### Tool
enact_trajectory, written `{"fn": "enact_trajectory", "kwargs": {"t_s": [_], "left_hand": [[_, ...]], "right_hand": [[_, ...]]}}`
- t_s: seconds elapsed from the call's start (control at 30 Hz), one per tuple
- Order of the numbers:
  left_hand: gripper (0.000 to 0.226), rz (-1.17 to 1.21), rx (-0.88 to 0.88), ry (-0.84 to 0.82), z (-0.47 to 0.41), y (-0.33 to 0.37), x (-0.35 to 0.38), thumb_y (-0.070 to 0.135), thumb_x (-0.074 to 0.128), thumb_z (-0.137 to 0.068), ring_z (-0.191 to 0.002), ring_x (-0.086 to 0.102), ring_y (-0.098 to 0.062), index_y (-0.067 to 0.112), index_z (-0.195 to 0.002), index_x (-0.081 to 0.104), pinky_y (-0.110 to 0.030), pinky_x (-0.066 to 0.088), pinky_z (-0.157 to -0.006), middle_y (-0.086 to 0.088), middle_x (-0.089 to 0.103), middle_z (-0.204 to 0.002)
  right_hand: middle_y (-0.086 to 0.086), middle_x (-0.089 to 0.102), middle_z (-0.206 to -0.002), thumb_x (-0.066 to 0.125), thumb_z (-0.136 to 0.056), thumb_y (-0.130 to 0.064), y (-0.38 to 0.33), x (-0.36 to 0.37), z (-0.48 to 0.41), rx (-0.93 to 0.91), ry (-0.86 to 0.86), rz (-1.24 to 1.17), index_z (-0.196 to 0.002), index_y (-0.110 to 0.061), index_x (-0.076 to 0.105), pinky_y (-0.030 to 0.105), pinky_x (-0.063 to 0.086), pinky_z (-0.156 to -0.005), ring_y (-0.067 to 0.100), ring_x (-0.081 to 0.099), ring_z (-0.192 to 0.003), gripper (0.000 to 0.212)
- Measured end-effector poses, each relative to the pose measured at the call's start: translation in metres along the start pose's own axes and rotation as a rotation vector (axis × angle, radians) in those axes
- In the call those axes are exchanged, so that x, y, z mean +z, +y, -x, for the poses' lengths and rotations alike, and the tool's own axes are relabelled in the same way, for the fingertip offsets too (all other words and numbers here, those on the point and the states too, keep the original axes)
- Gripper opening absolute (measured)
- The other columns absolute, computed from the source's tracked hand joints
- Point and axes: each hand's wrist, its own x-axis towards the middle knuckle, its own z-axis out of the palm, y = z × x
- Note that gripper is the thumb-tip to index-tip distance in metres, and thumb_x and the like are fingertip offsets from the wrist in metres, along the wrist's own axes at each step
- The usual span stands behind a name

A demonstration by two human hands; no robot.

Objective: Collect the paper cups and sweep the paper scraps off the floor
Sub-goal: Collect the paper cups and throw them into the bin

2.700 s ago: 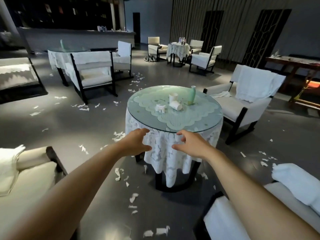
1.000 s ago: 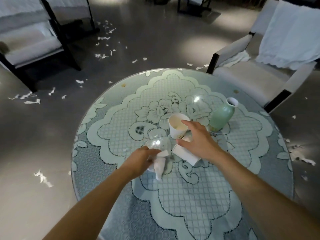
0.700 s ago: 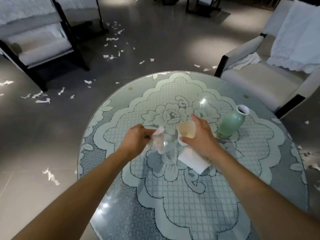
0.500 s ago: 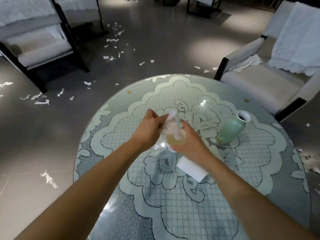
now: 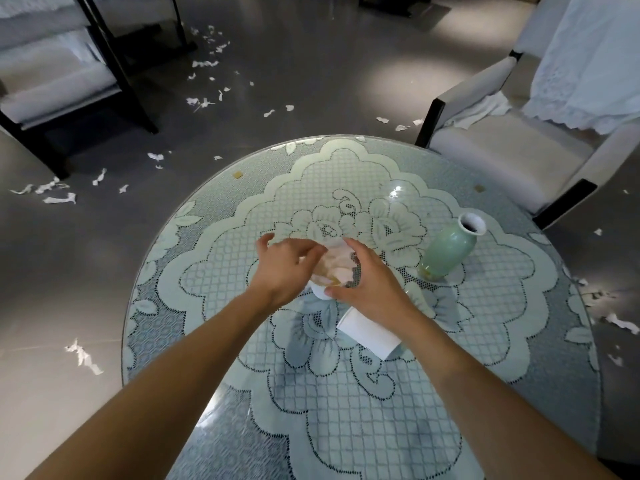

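L hand (image 5: 284, 268) over cup (image 5: 319, 292), R hand (image 5: 367, 285) gripping.

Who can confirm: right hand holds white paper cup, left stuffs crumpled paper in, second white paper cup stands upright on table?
No: head view shows the second white paper cup lying on its side on the lace-covered round table. Right hand holds the other white paper cup; left hand stuffs crumpled white paper in.
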Motion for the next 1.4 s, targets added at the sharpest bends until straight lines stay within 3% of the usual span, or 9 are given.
{"fn": "enact_trajectory", "kwargs": {"t_s": [0.13,0.3,0.5,0.57,0.67,0.9,1.13,1.27,1.4], "left_hand": [[0.024,0.423,-0.173,0.320,0.017,-0.014,-0.013,0.009,0.046,-0.093,-0.098,0.060,-0.005,0.021,-0.103,0.064,-0.019,0.044,-0.087,0.008,0.066,-0.104],[0.021,0.123,-0.288,0.160,0.069,-0.072,-0.016,0.016,0.057,-0.093,-0.105,0.057,-0.013,0.018,-0.112,0.066,-0.020,0.042,-0.085,0.002,0.061,-0.121],[0.036,-0.099,-0.280,0.012,0.117,-0.109,-0.001,0.018,0.064,-0.090,-0.121,0.051,-0.019,0.014,-0.125,0.062,-0.025,0.036,-0.101,-0.001,0.055,-0.134],[0.020,-0.148,-0.207,0.043,0.115,-0.107,0.003,0.007,0.065,-0.087,-0.103,0.061,-0.026,0.008,-0.105,0.073,-0.036,0.050,-0.087,-0.007,0.066,-0.113],[0.012,-0.240,-0.155,0.032,0.108,-0.101,0.007,0.002,0.060,-0.089,-0.083,0.063,-0.033,0.001,-0.093,0.072,-0.037,0.049,-0.063,-0.012,0.065,-0.095],[0.017,-0.019,-0.120,0.301,0.064,-0.041,0.001,0.016,0.056,-0.094,-0.085,0.060,-0.023,0.005,-0.102,0.066,-0.039,0.053,-0.073,-0.007,0.064,-0.098],[0.019,-0.123,0.111,0.242,0.016,0.007,0.013,0.017,0.059,-0.093,-0.093,0.056,-0.026,0.005,-0.099,0.072,-0.032,0.044,-0.071,-0.010,0.063,-0.096],[0.036,-0.304,0.150,0.154,0.013,0.001,0.019,0.032,0.049,-0.097,-0.101,0.050,-0.026,0.008,-0.096,0.075,-0.033,0.037,-0.086,-0.010,0.058,-0.108],[0.047,-0.262,0.139,0.073,0.016,-0.008,0.022,0.049,0.048,-0.092,-0.122,0.035,-0.024,0.018,-0.125,0.059,-0.036,0.027,-0.102,-0.008,0.043,-0.135]], "right_hand": [[-0.005,0.028,-0.148,0.076,-0.078,-0.036,0.003,0.001,0.002,-0.039,-0.022,0.128,-0.136,-0.025,0.049,0.021,0.027,-0.098,0.014,0.030,-0.134,0.065],[-0.004,0.009,-0.159,0.074,-0.080,-0.038,-0.001,0.006,0.010,-0.009,-0.078,0.147,-0.147,-0.035,0.033,0.042,0.017,-0.115,0.014,0.003,-0.145,0.079],[-0.003,0.022,-0.154,0.072,-0.082,-0.038,0.000,0.005,0.024,-0.052,0.094,0.016,-0.150,-0.038,0.016,0.037,0.026,-0.111,0.015,0.020,-0.141,0.088],[-0.002,0.024,-0.153,0.071,-0.082,-0.037,0.006,0.006,0.030,-0.019,0.156,0.016,-0.150,-0.034,0.019,0.038,0.030,-0.110,0.016,0.026,-0.140,0.085],[-0.001,0.028,-0.150,0.070,-0.082,-0.041,0.019,0.008,0.042,0.026,0.164,0.064,-0.149,-0.030,0.022,0.036,0.032,-0.106,0.015,0.029,-0.137,0.083],[0.001,0.030,-0.150,0.073,-0.077,-0.046,0.037,0.009,0.061,0.149,-0.010,0.215,-0.151,-0.031,0.011,0.039,0.030,-0.108,0.022,0.031,-0.134,0.098],[-0.001,0.039,-0.141,0.069,-0.078,-0.051,0.039,-0.002,0.066,0.116,0.095,0.285,-0.144,-0.026,0.029,0.040,0.028,-0.110,0.019,0.033,-0.129,0.082],[-0.003,0.041,-0.130,0.075,-0.073,-0.048,0.039,-0.009,0.069,0.041,0.268,0.154,-0.134,-0.021,0.036,0.018,0.040,-0.088,0.010,0.038,-0.114,0.078],[-0.001,0.033,-0.124,0.082,-0.070,-0.032,0.041,0.000,0.073,-0.070,0.379,0.119,-0.131,-0.010,0.034,0.008,0.041,-0.080,0.012,0.042,-0.109,0.080]]}}
